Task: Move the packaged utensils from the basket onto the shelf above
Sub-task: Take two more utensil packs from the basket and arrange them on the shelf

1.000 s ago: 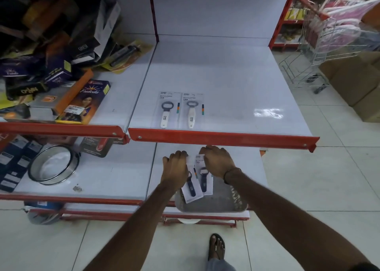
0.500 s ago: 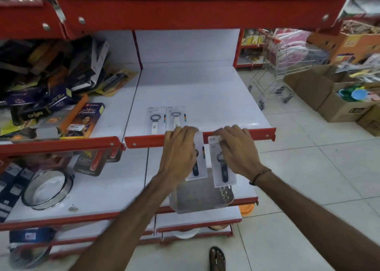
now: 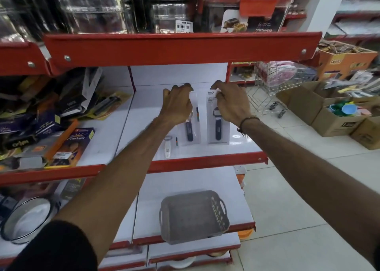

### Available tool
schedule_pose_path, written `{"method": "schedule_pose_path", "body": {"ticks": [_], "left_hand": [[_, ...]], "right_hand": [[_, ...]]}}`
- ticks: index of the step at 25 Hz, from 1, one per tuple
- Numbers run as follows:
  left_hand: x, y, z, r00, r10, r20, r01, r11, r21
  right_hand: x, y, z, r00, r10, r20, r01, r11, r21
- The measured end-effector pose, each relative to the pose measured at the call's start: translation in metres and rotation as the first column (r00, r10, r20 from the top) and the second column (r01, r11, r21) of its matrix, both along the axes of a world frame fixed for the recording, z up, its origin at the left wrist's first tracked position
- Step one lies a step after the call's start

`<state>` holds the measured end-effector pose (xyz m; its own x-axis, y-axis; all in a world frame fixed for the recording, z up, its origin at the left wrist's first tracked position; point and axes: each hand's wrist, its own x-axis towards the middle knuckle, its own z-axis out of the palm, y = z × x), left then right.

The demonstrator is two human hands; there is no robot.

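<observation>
So from the head cam, both arms were stretched out over the white shelf [image 3: 144, 114] with the red front edge. The left hand [image 3: 178, 104] was closed around the top of one packaged utensil [image 3: 190, 126], a dark-handled opener on a clear card, pinching it at the upper end. The right hand [image 3: 230, 101] had its grip shut on the top of a second packaged opener [image 3: 217, 124], same dark handle, and the card's printed header was peeking out by the fingertips. The two packs hung side by side over the shelf, close but not touching. Honestly couldn't tell if their bottom edges were resting on the shelf or just above it.

Left of those, a white-handled packaged opener [image 3: 167, 146] lay flat on the same shelf near the front edge, partly hidden by the left forearm.

One level down, the grey basket [image 3: 193, 215] sat on the lower shelf near its front, and nothing was visible inside it. The bay to the left was a messy pile of boxes [image 3: 67, 139], plus a round metal sieve-looking thing [image 3: 26, 219] lower down. Off to the right there was a wire trolley [image 3: 273, 89] on the tiled floor and some cardboard cartons [image 3: 337, 118]
</observation>
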<state>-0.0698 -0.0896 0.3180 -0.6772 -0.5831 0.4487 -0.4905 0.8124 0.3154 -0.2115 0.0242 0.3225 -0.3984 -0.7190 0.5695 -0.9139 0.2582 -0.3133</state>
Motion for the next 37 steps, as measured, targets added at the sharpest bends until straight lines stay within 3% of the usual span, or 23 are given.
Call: {"method": "schedule_pose_path", "body": {"ticks": [8, 11, 13, 14, 16, 18, 19, 21, 25, 34, 37], "left_hand": [[-0.007, -0.023, -0.058, 0.922, -0.06, 0.382, -0.047, 0.964, 0.263], [0.018, -0.049, -0.048, 0.911, -0.05, 0.409, -0.085, 0.949, 0.305], [0.042, -0.069, -0.033, 0.885, -0.09, 0.457, -0.108, 0.915, 0.389], [0.054, -0.077, -0.025, 0.838, -0.116, 0.534, -0.135, 0.903, 0.408], [0.076, -0.083, -0.014, 0.656, -0.137, 0.743, -0.199, 0.917, 0.345], [0.09, -0.082, -0.017, 0.496, -0.12, 0.86, -0.219, 0.941, 0.258], [0.096, -0.082, -0.024, 0.467, -0.116, 0.877, -0.228, 0.942, 0.246], [0.105, -0.084, -0.038, 0.473, -0.123, 0.873, -0.223, 0.941, 0.253], [0.113, -0.089, -0.048, 0.556, -0.12, 0.822, -0.195, 0.943, 0.269], [0.104, -0.079, -0.048, 0.51, -0.108, 0.853, -0.228, 0.94, 0.255], [0.101, -0.078, -0.05, 0.539, -0.099, 0.836, -0.254, 0.928, 0.273]], "right_hand": [[-0.019, -0.021, -0.065, 0.999, 0.002, 0.052, -0.024, 0.9, 0.435], [-0.021, -0.027, -0.065, 1.0, -0.011, -0.024, 0.021, 0.879, 0.476], [-0.013, -0.036, -0.062, 0.994, 0.062, 0.088, -0.099, 0.855, 0.509], [-0.005, -0.042, -0.059, 0.976, 0.116, 0.184, -0.198, 0.825, 0.53], [0.018, -0.054, -0.054, 0.913, 0.211, 0.35, -0.386, 0.728, 0.567], [0.04, -0.064, -0.055, 0.885, 0.27, 0.379, -0.46, 0.629, 0.626], [0.05, -0.067, -0.058, 0.886, 0.288, 0.363, -0.463, 0.588, 0.664], [0.062, -0.07, -0.064, 0.888, 0.302, 0.347, -0.459, 0.534, 0.71], [0.069, -0.071, -0.071, 0.86, 0.309, 0.406, -0.51, 0.541, 0.669], [0.073, -0.075, -0.069, 0.88, 0.282, 0.383, -0.476, 0.535, 0.698], [0.072, -0.07, -0.062, 0.88, 0.267, 0.393, -0.474, 0.559, 0.681]]}}
